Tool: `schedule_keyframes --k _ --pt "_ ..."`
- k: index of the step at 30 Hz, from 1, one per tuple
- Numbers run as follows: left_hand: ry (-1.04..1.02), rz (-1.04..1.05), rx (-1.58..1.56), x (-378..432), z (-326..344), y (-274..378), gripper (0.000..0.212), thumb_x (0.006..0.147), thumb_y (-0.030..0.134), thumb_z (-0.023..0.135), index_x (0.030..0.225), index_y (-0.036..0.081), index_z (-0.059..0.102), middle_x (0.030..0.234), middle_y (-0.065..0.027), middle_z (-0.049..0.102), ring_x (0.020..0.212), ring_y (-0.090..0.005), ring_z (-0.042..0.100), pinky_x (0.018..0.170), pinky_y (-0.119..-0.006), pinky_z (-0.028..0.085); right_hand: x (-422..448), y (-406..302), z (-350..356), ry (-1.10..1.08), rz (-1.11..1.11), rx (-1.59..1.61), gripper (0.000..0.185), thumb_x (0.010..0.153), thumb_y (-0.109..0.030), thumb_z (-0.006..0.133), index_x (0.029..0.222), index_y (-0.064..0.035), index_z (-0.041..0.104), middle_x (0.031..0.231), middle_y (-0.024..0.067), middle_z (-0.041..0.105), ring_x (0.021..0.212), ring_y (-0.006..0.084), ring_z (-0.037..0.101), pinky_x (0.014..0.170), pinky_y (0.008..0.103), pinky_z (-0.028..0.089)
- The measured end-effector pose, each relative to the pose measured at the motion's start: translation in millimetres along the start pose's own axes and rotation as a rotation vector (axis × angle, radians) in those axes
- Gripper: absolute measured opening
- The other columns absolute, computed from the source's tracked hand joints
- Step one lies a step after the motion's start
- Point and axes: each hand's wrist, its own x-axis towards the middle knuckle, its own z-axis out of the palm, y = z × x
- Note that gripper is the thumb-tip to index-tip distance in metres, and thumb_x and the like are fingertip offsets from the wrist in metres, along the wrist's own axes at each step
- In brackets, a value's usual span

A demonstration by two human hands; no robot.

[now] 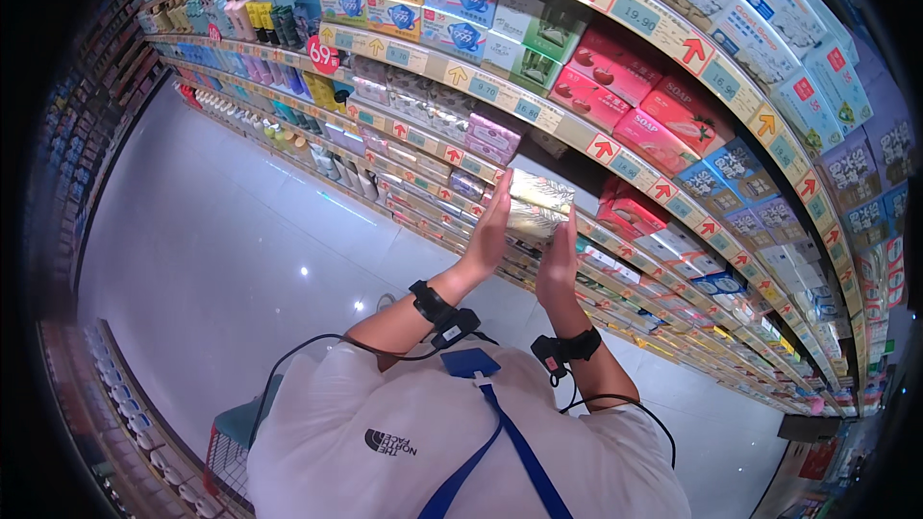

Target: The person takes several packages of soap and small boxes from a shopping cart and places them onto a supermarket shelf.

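Two small white boxes with a leaf pattern, stacked one on the other, are pressed between my palms at the front of a store shelf. The upper patterned box (542, 189) and the lower patterned box (535, 219) look like packaged soap. My left hand (493, 228) lies flat along their left side, fingers pointing toward the shelf. Against their right side is my right hand (558, 261), partly turned edge-on. Pink-purple boxes (493, 137) stand on the shelf just left of the held pair. Red boxes (632, 207) stand to the right.
Long shelves of boxed soap with price tags (484, 89) curve across the view. Pink cherry soap boxes (602, 79) sit one level up. A shopping basket cart (234, 447) is behind my left side. Cables (303, 343) run from the bands on both my wrists.
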Motion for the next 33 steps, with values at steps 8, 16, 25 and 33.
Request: schedule_keyframes --k 8,16,25,33 --pt "0.704 0.116 -0.025 -149 -156 24 0.054 0.101 0.034 0.022 0.142 -0.001 0.019 0.148 -0.0122 0.021 0.138 -0.0203 0.015 0.111 -0.031 0.012 -49 74 169 -0.569 0.314 -0.321 0.052 0.1 -0.026 0.025 0.143 0.0 0.014 0.143 0.0149 0.027 0.13 0.0215 0.031 0.106 0.0305 0.023" --pt "1.581 0.22 0.356 -356 -282 136 0.051 0.1 0.027 0.023 0.143 -0.001 0.016 0.149 -0.0125 0.018 0.139 -0.0199 0.012 0.111 -0.03 0.011 -185 122 429 -1.341 0.692 0.182 0.048 0.098 -0.02 0.035 0.14 -0.0025 0.021 0.138 0.0142 0.033 0.127 0.02 0.034 0.107 0.0323 0.024" --pt "2.325 0.69 0.321 -561 -263 149 0.052 0.101 0.028 0.025 0.141 -0.003 0.018 0.146 -0.0146 0.024 0.136 -0.0215 0.019 0.11 -0.029 0.014 -427 129 533 -2.145 0.932 0.194 0.044 0.09 -0.009 0.047 0.131 -0.0019 0.032 0.13 0.0114 0.04 0.121 0.0198 0.039 0.103 0.0317 0.031" --pt "2.689 0.689 0.133 -678 -253 78 0.06 0.099 0.042 0.024 0.144 0.003 0.017 0.145 -0.0103 0.027 0.131 -0.0181 0.028 0.107 -0.027 0.021 -588 205 517 -2.532 0.964 -0.063 0.052 0.087 -0.013 0.05 0.132 0.0021 0.029 0.131 0.0163 0.038 0.121 0.0238 0.037 0.102 0.0317 0.029"
